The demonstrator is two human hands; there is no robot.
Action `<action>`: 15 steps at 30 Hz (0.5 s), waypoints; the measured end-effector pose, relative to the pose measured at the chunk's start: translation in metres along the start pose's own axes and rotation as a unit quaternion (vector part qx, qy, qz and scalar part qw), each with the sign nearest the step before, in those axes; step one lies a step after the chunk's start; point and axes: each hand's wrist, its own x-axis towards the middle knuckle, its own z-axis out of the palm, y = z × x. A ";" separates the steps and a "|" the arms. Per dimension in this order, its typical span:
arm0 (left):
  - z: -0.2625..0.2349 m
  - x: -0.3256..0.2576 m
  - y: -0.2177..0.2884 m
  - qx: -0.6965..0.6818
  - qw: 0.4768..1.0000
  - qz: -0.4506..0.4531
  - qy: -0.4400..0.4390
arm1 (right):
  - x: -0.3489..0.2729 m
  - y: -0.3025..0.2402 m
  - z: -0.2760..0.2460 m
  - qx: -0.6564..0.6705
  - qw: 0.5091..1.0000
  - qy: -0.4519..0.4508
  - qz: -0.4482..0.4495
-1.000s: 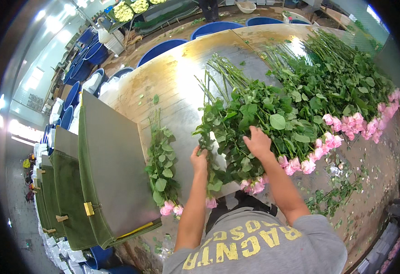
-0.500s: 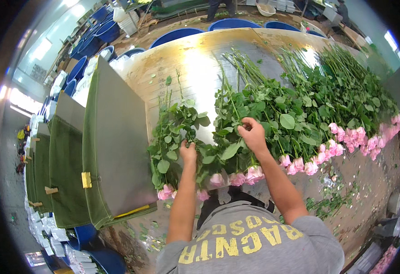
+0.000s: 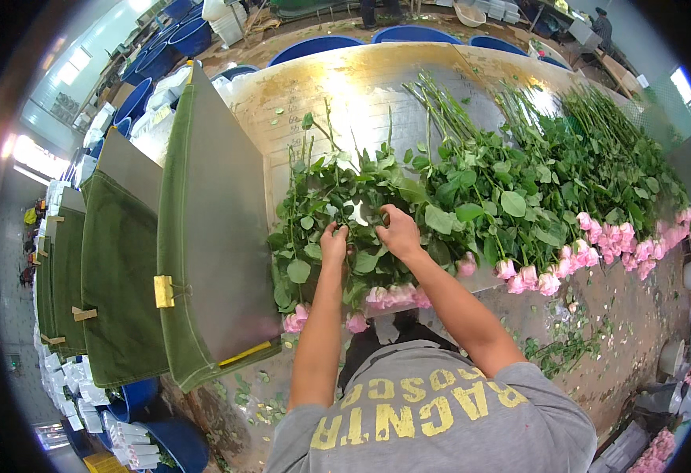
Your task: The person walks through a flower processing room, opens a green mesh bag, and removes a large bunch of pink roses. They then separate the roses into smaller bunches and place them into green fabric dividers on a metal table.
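My left hand (image 3: 334, 243) is closed, thumb and fingertips together, among the leaves of the left group of pink roses (image 3: 296, 319). My right hand (image 3: 400, 232) is beside it, a little to the right. Its fingers are bent round a rose stem, which the leaves mostly hide. Below my hands several pink blooms (image 3: 397, 296) hang just over the near edge of the metal-topped table (image 3: 338, 87). Stems point away from me. To the right lies a larger row of leafy roses (image 3: 511, 205), with blooms toward me.
An upright grey panel edged in green cloth (image 3: 223, 213) stands close to my left arm, with a yellow clip (image 3: 164, 292) on its edge. Blue tubs (image 3: 314, 47) line the table's far side. Cut leaves (image 3: 562, 347) litter the floor at right.
My right hand has moved left, close to my left hand, bringing leafy rose stems and blooms along. The left group is now denser, and a gap has opened before the right row's blooms.
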 end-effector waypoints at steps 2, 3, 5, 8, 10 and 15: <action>-0.002 0.005 -0.002 0.029 0.999 0.029 0.018 | 0.002 0.002 -0.010 0.000 1.000 -0.001 -0.013; -0.003 0.006 -0.004 0.041 0.998 0.046 0.026 | 0.003 0.005 -0.018 0.004 1.000 0.001 -0.013; -0.005 0.009 -0.010 0.024 0.998 0.048 0.039 | 0.001 0.016 -0.038 0.027 0.999 0.041 -0.005; -0.009 0.013 -0.016 -0.017 0.997 0.054 0.047 | -0.001 0.034 -0.065 -0.135 0.974 0.177 -0.036; -0.012 0.017 -0.016 -0.039 0.998 0.036 0.028 | 0.005 0.039 -0.075 -0.261 0.963 -0.027 0.060; -0.017 0.021 -0.010 -0.050 0.999 -0.012 -0.003 | 0.023 0.020 -0.093 -0.046 0.998 -0.034 0.002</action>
